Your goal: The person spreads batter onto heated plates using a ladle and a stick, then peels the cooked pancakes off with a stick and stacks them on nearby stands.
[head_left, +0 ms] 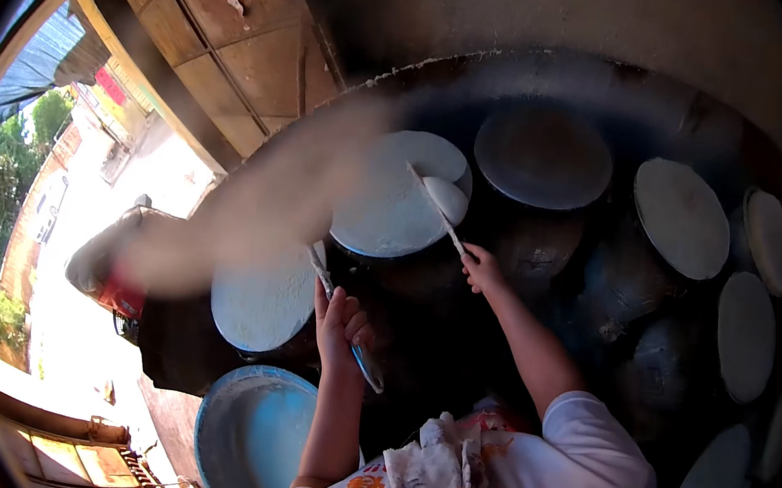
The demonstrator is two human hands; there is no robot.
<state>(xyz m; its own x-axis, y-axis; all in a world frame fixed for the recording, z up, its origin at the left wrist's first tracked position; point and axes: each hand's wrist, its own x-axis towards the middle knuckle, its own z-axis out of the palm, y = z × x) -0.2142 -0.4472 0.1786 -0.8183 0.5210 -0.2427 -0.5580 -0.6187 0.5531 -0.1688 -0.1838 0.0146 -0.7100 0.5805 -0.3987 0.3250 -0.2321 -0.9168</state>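
Note:
My left hand [339,323] is closed around a thin tool with a pale, crusted upper end and a blue lower end [367,367]. It is beside a round surface coated in white [259,301]. My right hand [482,269] grips a long pale stick [435,209], which reaches over another round white-coated surface [385,210]. A smooth white rounded object [446,199] lies by the stick; whether the two are joined I cannot tell. Below and left of my left hand stands a blue basin [216,407] with pale contents.
Several more round flat surfaces curve away to the right, among them a darker one [543,160] and a pale one [681,219]. A curved wall [628,30] rises behind. A large brown blur covers the left middle. Tiled panels and a bright opening are at left.

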